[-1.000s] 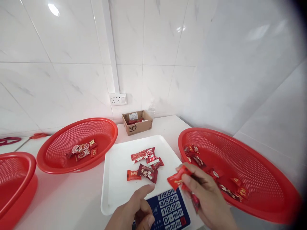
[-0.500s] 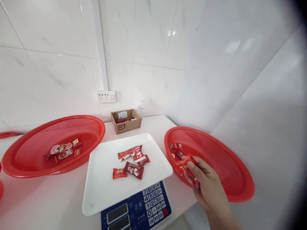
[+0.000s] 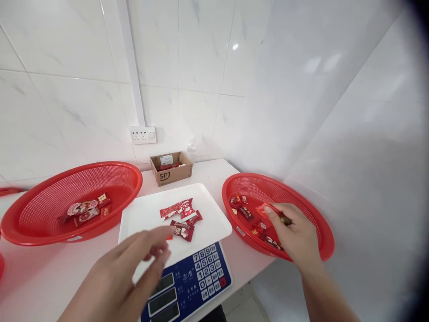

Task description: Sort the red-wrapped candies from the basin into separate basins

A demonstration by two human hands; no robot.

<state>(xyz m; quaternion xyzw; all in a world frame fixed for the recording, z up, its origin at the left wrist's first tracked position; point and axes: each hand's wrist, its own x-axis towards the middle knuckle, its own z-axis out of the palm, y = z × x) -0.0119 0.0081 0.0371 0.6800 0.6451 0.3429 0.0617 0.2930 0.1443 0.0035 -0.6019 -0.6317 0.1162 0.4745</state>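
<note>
Right hand (image 3: 298, 237) hangs over the right basket, thumb and fingers pressed together, clamped on a red packet (image 3: 261, 211) that pokes out toward the left. Something dark and gold-toned shows between the same fingers; perhaps a second wrapper, too covered to be sure.

Left hand (image 3: 110, 273) sits over the near left part of the white tray (image 3: 140, 219), thumb and index finger apart, nothing seen between them. Index fingertip is close to the dark maroon packet (image 3: 183, 230) – contact cannot be told.

State of things: a small loose group lies toward the middle of the tray, some overlapping: a patterned packet (image 3: 170, 211), a bright red one (image 3: 186, 209), a deeper red one partly under it, the maroon one, and a sliver of orange-red by the left hand. The packet in the right hand is not set down yet. My reading: partway along, nothing finished.

Left over: the right basket (image 3: 248, 190) holds scattered packets on its floor, far left to near side; the left basket (image 3: 50, 201) holds a small cluster; the far cardboard box (image 3: 176, 175) has more red wrappers inside. Scale displays (image 3: 163, 302) on the near side – no figures readable.
</note>
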